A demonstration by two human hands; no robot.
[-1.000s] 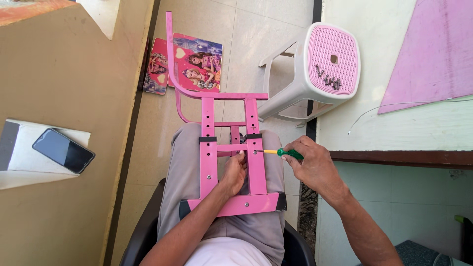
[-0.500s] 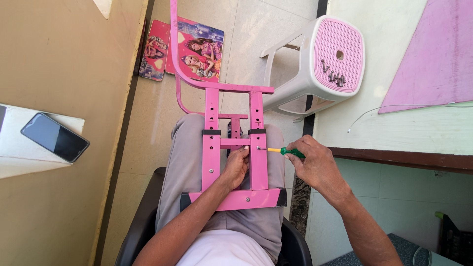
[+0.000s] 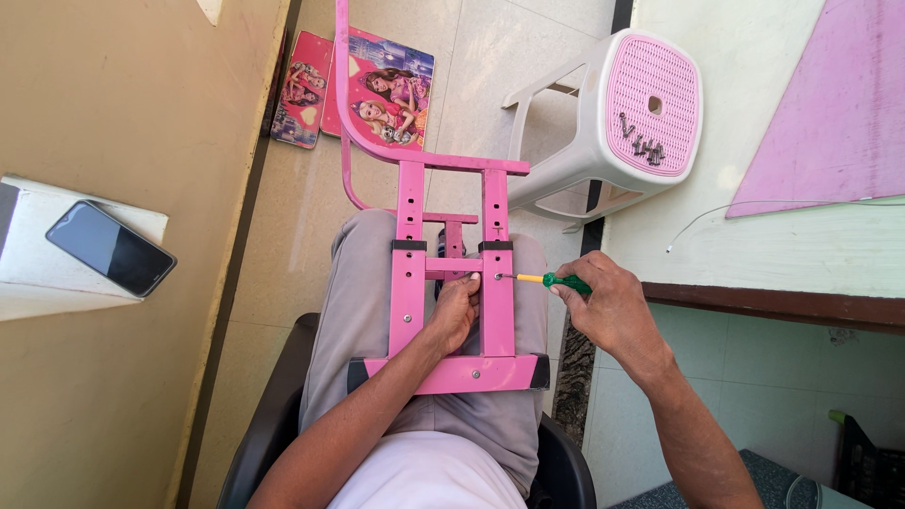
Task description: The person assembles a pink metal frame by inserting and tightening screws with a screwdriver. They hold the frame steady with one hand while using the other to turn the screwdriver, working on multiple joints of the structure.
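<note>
On my lap, I am bracing the pink metal frame [image 3: 451,283] with my left hand [image 3: 455,311] gripped round it while my right hand [image 3: 608,311], closed on the green-handled screwdriver [image 3: 551,280], is driving a side screw.

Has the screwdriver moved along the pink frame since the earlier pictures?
No. The screwdriver stays with its tip at the same side of the pink frame, level with the crossbar. The right hand holds it as before; only the camera has shifted.
</note>
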